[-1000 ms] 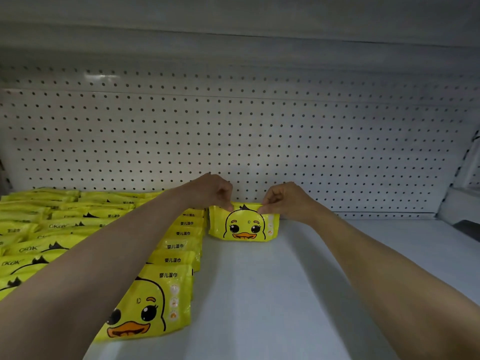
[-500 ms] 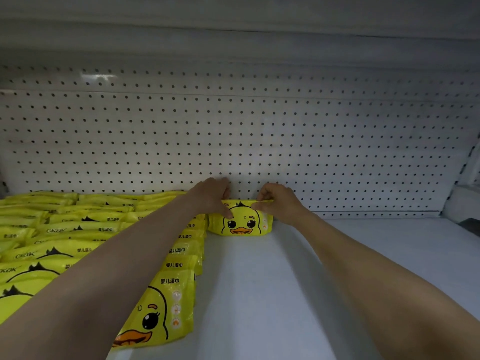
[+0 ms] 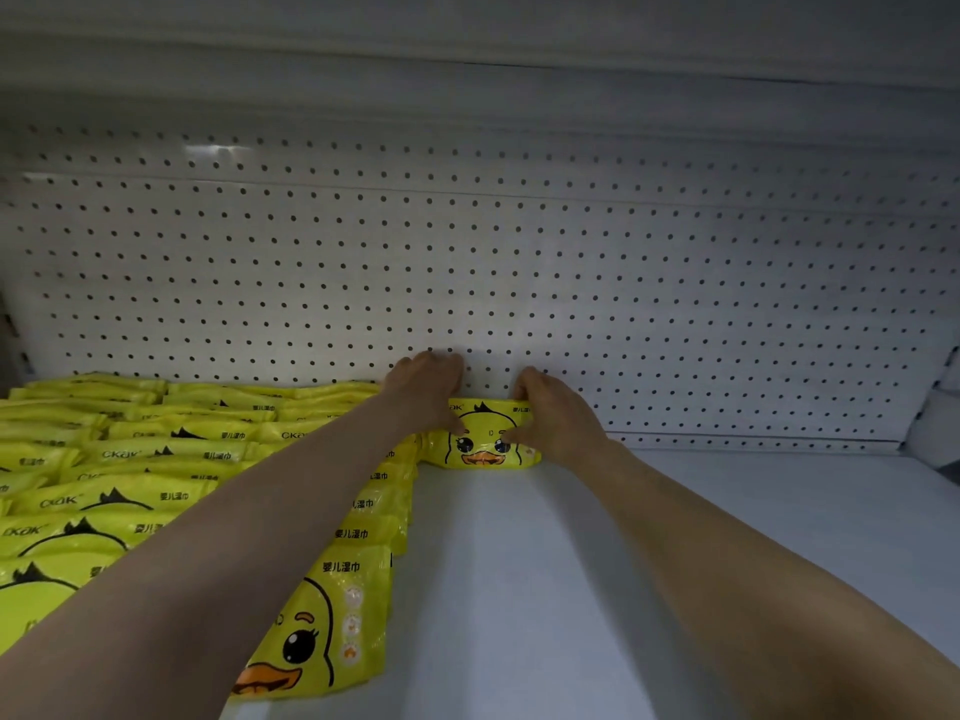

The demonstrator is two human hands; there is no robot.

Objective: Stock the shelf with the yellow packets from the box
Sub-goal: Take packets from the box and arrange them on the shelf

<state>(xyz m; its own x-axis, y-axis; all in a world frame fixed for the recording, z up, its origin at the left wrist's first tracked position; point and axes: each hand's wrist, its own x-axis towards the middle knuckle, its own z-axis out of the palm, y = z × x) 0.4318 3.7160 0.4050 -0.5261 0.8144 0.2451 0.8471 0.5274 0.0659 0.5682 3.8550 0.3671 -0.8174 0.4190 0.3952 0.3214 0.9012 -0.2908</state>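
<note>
A yellow packet (image 3: 485,436) with a duck face lies at the back of the white shelf (image 3: 597,589), against the pegboard. My left hand (image 3: 428,387) grips its left end and my right hand (image 3: 553,413) grips its right end, thumbs on its front. Left of it, several rows of the same yellow packets (image 3: 171,475) lie overlapping, the nearest (image 3: 332,626) at the shelf's front. The box is out of view.
A white pegboard back wall (image 3: 519,262) rises behind the shelf, and the underside of the shelf above (image 3: 467,39) hangs overhead. Bare shelf surface stretches right of the held packet to a side bracket (image 3: 940,423) at the far right.
Both hands have pushed the packet further back towards the pegboard and tipped it flatter. The camera has drawn closer to the shelf.
</note>
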